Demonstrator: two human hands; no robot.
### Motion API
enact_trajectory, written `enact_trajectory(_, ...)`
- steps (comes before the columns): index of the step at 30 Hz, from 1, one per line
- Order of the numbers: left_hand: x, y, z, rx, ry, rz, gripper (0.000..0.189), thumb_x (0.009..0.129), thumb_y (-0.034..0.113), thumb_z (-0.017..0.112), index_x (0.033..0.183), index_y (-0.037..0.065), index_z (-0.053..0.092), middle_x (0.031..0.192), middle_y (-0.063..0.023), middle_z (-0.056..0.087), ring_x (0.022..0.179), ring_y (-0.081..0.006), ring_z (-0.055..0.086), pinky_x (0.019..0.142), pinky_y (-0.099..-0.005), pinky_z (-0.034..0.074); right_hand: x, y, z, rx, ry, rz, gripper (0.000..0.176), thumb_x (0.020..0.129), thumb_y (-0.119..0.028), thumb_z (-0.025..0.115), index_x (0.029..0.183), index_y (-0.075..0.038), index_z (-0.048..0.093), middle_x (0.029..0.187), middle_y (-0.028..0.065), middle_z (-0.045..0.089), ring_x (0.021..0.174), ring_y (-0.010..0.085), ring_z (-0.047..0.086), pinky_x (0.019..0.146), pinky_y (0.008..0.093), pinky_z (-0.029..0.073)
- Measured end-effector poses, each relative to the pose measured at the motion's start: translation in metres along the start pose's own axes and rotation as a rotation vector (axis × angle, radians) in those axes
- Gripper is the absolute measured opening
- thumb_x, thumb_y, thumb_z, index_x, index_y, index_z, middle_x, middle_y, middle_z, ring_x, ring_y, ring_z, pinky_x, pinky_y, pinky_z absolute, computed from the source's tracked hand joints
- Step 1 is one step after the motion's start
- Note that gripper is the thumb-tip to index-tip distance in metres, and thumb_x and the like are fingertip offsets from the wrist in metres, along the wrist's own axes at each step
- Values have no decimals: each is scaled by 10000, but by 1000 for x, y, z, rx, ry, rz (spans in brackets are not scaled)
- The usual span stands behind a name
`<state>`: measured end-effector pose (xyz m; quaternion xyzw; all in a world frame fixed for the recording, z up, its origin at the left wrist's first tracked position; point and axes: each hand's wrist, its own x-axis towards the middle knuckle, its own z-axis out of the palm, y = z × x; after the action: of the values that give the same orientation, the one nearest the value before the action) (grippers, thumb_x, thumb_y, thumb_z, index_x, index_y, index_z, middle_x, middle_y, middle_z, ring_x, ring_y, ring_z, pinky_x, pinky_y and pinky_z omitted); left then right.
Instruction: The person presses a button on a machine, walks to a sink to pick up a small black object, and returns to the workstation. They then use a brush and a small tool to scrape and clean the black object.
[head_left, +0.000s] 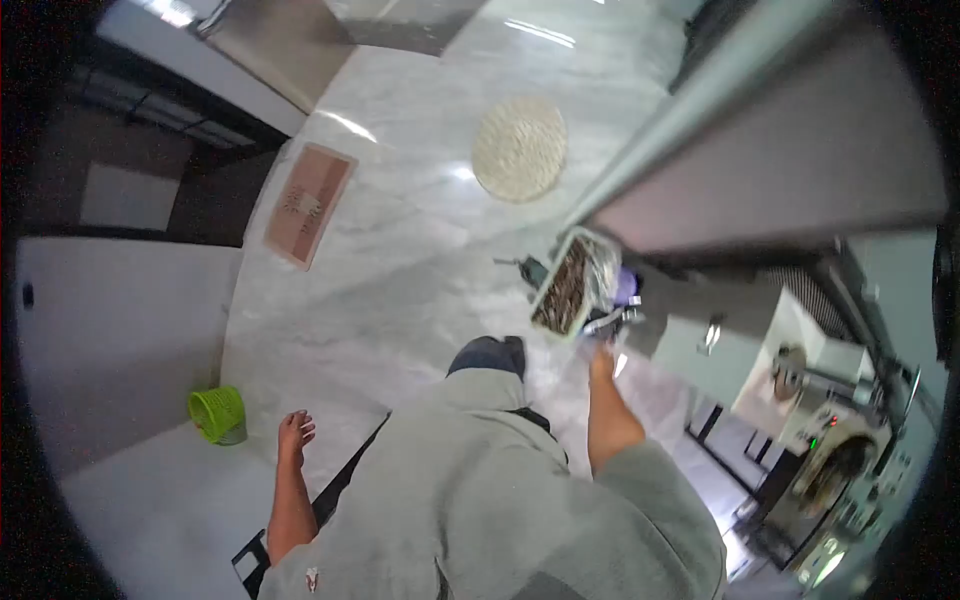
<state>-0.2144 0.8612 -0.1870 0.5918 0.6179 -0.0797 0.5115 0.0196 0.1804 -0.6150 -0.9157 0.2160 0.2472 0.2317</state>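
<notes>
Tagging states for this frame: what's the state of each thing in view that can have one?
tray: held up, tilted, full of brown pieces.
right hand: gripping the tray's near end.
left hand: open, empty, fingers spread.
green basket: standing on the floor; contents hidden.
round mat: flat on the floor.
rectangular mat: flat on the floor.
machine: lights lit; door unclear.

The person wears a loose, pale grey-green T-shirt of soft, creased cloth with short, wide sleeves; the right sleeve ends above the elbow. A small white and red mark sits near the shirt's left edge. Both forearms are bare down to the left hand and right hand. A dark blue-grey trouser leg shows beyond the shirt's far hem.
</notes>
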Motion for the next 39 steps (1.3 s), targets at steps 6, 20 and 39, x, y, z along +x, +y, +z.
enact_trajectory(6,64,53,69,-188,-137,88,318,941,287,579,1166,65,620,1044,-79,663,907,-187,639,758,-328,522,-69,-58,-43,-28,-339,-160,360,837,-388,619,921,-47,697,729,114,628,600,227,570,540,421,467)
enact_trajectory(20,306,329,155,-204,-143,-131,274,884,271,609,1062,66,638,930,-64,667,735,-173,639,616,-330,528,156,-544,-142,-484,-718,-731,230,893,-203,545,962,-42,695,761,72,657,745,204,644,685,344,524)
enact_trajectory(39,673,852,234,-135,-46,56,277,917,311,550,986,70,668,904,-76,661,738,-188,617,624,-375,499,491,-1230,-251,453,-363,-487,195,915,-153,599,976,13,680,831,69,660,723,141,616,606,260,497)
